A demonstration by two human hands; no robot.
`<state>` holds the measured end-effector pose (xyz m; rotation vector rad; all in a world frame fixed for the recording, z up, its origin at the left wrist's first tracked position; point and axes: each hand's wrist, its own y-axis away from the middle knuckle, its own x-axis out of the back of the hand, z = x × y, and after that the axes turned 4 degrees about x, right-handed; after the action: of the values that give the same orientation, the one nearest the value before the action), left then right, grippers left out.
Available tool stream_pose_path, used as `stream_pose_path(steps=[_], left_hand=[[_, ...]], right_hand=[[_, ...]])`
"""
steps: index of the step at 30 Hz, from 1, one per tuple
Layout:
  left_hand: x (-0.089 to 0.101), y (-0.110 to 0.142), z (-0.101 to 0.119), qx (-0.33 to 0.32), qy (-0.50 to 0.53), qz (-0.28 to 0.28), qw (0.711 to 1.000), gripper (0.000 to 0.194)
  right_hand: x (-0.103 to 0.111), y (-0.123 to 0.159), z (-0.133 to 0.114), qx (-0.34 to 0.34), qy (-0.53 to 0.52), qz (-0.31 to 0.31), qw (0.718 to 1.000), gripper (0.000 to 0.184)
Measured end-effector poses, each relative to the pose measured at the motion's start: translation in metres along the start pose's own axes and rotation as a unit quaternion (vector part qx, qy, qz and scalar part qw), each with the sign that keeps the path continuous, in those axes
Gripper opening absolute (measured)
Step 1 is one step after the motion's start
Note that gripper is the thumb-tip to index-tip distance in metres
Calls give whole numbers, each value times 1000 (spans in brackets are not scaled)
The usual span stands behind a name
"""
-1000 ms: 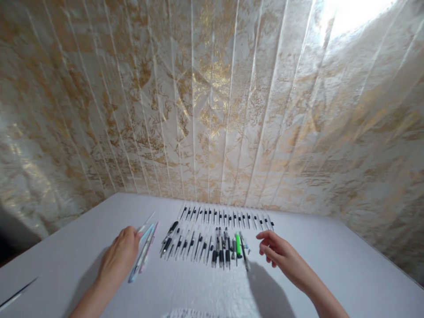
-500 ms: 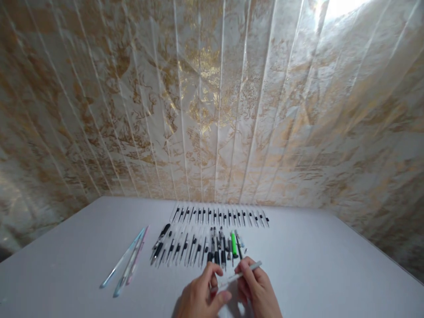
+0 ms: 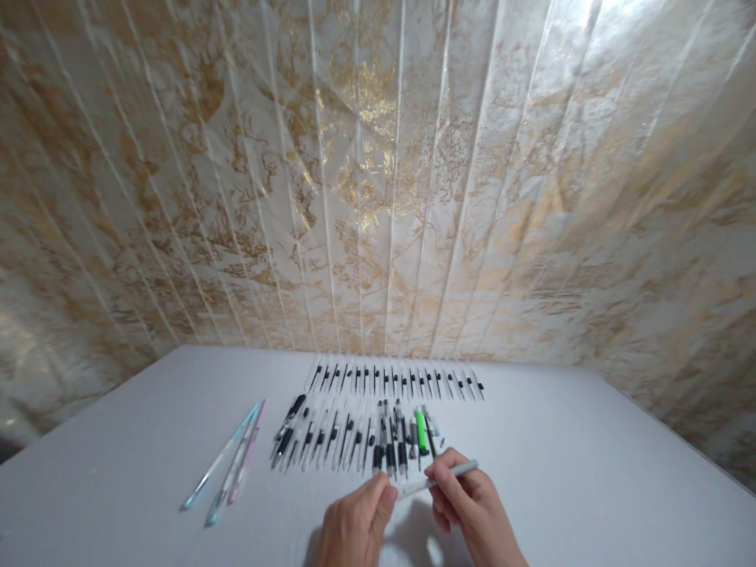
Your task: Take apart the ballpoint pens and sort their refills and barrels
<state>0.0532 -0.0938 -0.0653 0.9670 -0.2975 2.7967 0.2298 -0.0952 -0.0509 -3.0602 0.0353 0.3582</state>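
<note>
A slim white pen [image 3: 415, 489] with a grey end slants up to the right, just above the table. My right hand [image 3: 471, 504] is closed on it, pinching it between thumb and fingers near the grey end. My left hand [image 3: 357, 524] is closed too, thumb and forefinger pressed together at the pen's lower left tip, so that tip is hidden. Beyond the hands lie several black-gripped pens [image 3: 390, 457] and a bright green highlighter [image 3: 421, 429]. A dark thin pen [image 3: 430, 437] points toward my right fingers.
Clear pens with black parts [image 3: 334, 435] lie side by side left of the hands, and a similar row [image 3: 394, 381] runs along the table's back. A blue pen [image 3: 218, 457], a light one and a pink pen [image 3: 250, 453] lie at the left. A gold-patterned sheet [image 3: 378, 197] hangs behind the white table [image 3: 567, 472].
My left thumb and forefinger, apart before, have come together at the pen's tip. My right hand has shifted slightly right with the pen.
</note>
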Motion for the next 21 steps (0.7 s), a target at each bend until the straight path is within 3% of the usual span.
stream_pose_path(steps=[4,7,12,17,21], left_hand=[[3,1,1,16,43,-16,999,46],[5,1,2,-9,46,10,999,50],[3,3,1,-35,29,22,999,53],[2,3,0,-37,21,36,998,51],[2,3,0,-44,31,54,997,50]], right_hand=[[10,-3,-28,-20,62,-90,994,50],[21,-8,-50,-46,172,-93,980,61],[35,-8,-72,-34,406,-130,904,61],[35,-3,-81,3,433,-142,890,33],[33,-1,-83,-34,486,-155,859,44]])
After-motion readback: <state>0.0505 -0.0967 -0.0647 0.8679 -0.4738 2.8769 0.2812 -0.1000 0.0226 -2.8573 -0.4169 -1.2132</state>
